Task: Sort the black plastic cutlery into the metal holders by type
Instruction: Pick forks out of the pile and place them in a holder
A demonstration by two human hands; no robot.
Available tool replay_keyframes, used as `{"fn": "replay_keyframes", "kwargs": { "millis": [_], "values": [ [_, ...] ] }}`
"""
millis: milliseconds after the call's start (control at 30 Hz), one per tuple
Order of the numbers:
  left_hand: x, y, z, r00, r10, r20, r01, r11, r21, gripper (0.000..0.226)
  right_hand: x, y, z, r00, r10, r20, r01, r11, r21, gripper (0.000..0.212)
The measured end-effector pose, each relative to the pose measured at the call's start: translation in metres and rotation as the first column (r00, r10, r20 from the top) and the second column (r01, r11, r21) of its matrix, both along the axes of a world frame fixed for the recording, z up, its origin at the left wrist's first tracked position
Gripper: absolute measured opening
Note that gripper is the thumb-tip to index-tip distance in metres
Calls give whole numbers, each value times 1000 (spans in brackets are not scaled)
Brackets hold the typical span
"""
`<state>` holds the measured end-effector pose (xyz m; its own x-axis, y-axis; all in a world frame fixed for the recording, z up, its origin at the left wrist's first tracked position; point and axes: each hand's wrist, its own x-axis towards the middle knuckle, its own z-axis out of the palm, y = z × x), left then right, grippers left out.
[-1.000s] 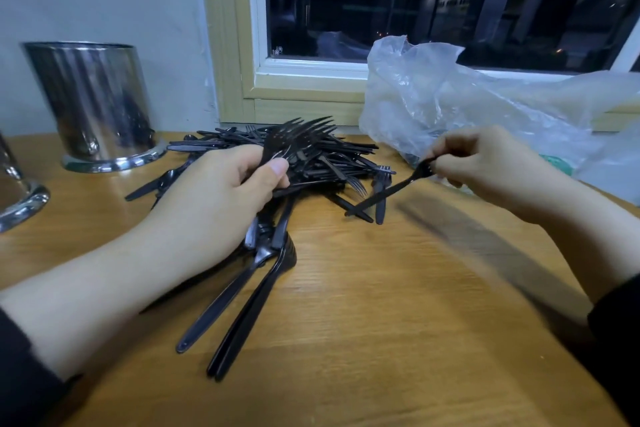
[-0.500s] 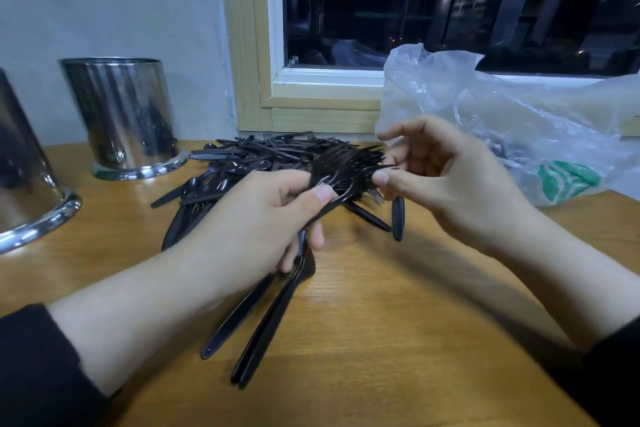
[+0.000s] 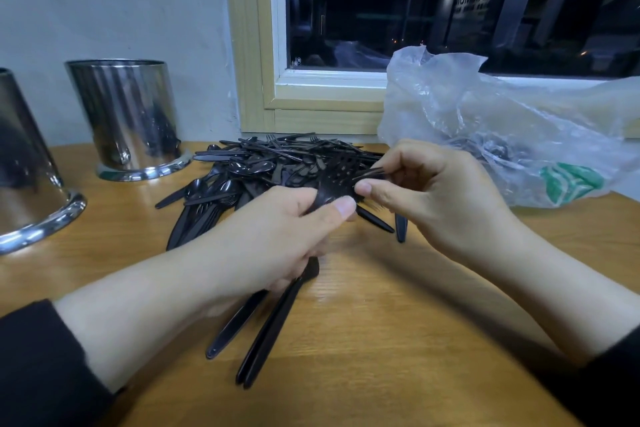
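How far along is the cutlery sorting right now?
Early, it seems. Done: nothing sticks out above either metal holder, though their insides are hidden. In hand: the left hand grips a bundle of forks, and the right hand pinches at the tine end, apparently adding another. Left: the large mixed pile on the table, with more cutlery apparently inside the plastic bag.

Black sleeves (image 3: 45, 364), bare forearms.
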<state>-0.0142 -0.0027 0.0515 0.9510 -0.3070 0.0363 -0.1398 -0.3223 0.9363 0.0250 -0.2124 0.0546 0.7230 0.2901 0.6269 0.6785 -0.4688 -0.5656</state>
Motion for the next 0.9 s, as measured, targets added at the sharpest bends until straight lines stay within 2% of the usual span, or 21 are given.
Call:
{"fn": "replay_keyframes", "kwargs": {
  "millis": [100,167,200,267,333,433,500,633,900],
  "values": [
    [2,0,-3,998,38,54,-38,999,-1,16,-2,2,4,1000,-9,-27,11,997,73,19],
    [3,-1,-4,990,98,99,-90,993,-82,18,6,-6,4,992,-119,-40,124,984,127,26],
    [3,-1,-3,983,129,130,-114,987,-116,19,13,-12,3,977,-209,-49,212,974,84,30],
    [4,0,-1,964,169,203,-146,981,-124,21,26,-27,-3,925,-367,-100,356,928,-111,34],
    [5,3,-1,957,188,220,-166,980,-112,23,34,-35,-11,873,-463,-151,404,862,-305,34],
    [8,5,-4,955,223,198,-204,972,-113,24,40,-36,-23,816,-552,-171,406,759,-509,40],
    [9,4,-5,952,243,186,-223,967,-126,29,42,-31,-27,793,-589,-158,409,705,-579,41],
    [10,4,-5,949,259,180,-239,963,-121,39,36,-26,-19,760,-623,-186,408,680,-609,30],
    [11,6,-5,941,268,206,-260,963,-68,39,36,-34,-10,685,-678,-267,392,651,-649,33]
  ]
}}
